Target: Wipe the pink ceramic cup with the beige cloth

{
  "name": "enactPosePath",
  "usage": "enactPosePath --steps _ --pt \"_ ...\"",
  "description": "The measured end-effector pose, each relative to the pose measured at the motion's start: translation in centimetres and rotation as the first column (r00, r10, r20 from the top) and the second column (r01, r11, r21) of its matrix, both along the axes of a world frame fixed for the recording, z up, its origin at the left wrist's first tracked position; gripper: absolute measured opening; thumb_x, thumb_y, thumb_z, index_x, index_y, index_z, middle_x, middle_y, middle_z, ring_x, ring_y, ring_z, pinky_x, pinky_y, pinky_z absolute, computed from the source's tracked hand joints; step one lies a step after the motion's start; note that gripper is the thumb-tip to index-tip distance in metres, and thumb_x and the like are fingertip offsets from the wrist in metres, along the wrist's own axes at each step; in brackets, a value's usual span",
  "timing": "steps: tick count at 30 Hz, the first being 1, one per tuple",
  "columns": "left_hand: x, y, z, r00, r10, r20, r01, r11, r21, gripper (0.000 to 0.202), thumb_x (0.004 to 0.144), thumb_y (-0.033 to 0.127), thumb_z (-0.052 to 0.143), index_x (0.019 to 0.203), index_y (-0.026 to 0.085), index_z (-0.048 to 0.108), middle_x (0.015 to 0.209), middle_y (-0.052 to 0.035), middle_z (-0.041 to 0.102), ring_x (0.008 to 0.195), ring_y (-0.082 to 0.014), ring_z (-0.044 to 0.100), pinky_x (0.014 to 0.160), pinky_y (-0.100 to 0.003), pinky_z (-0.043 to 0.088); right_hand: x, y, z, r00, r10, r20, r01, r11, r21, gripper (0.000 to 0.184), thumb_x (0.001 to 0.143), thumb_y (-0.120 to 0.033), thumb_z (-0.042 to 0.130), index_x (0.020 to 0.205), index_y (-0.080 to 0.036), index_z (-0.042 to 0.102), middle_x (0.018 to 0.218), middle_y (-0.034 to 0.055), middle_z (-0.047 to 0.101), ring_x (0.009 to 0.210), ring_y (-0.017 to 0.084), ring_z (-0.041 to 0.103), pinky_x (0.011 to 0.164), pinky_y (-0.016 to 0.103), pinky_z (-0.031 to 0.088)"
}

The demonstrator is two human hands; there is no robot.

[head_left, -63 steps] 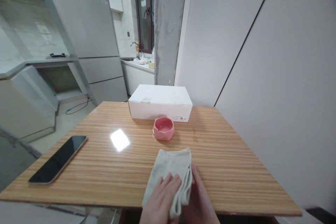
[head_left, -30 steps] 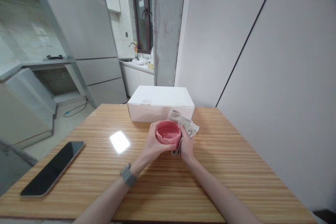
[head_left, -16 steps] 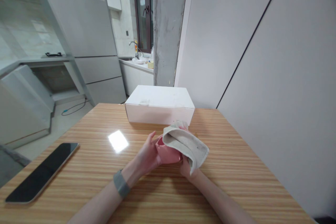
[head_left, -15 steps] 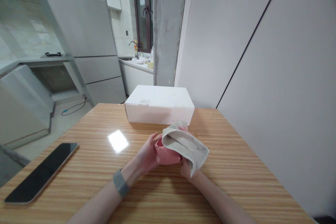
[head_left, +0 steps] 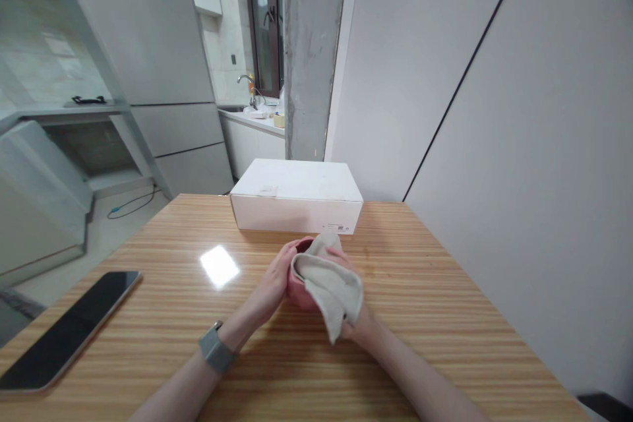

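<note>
A small pink bowl is held just above the wooden table, mostly covered by a beige cloth. My left hand, with a grey watch on the wrist, is closed around the bowl's left side. My right hand is largely hidden under the cloth and presses it over the bowl's top and right side.
A white cardboard box lies behind the bowl near the table's far edge. A black phone rests face up at the table's left front. A wall runs along the right; a fridge and kitchen counter stand beyond.
The cloth went from lying flat on the table to being pressed on the lifted bowl. Since half a second ago both hands drew the bowl slightly nearer and the cloth covers more of it.
</note>
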State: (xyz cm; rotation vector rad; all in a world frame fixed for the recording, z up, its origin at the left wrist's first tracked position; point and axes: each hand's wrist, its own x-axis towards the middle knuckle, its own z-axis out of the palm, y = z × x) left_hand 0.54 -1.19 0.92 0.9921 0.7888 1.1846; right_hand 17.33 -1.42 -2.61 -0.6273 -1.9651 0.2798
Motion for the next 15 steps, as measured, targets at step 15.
enactPosePath --steps 15 --pt "0.6 -1.5 1.0 0.96 0.178 -0.216 -0.136 0.971 0.197 0.039 0.091 0.044 0.042 0.123 0.023 0.051 0.124 -0.0042 0.058 0.116 -0.0226 0.051 0.097 -0.031 0.041 -0.5 0.4 3.4 0.951 0.023 0.308 -0.077 0.983 0.165 0.053 0.071 -0.027 0.048 0.122 -0.015 0.049 0.124 0.0153 0.058 0.12 0.028 0.051 0.1 0.045 0.042"
